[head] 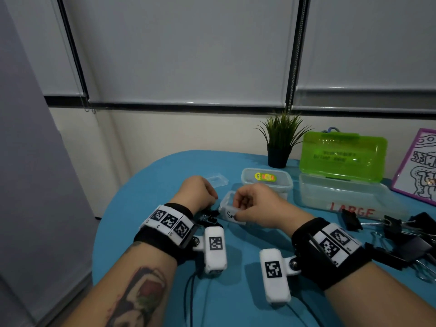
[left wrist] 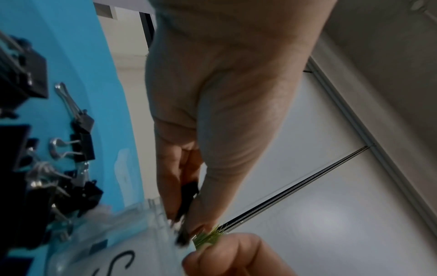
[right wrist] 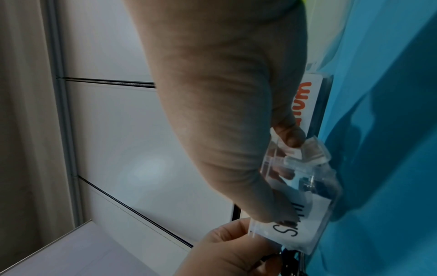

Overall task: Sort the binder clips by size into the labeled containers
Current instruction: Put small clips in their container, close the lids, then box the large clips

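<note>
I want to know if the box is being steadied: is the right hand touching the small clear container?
Touching. The right wrist view shows the right hand gripping the small clear container, thumb on its labelled front, a fingertip over its rim.

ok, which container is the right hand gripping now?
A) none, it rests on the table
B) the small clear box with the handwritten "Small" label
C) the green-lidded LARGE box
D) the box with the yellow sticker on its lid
B: the right hand holds the small clear box, thumb on its handwritten label and fingers over its rim.
</note>
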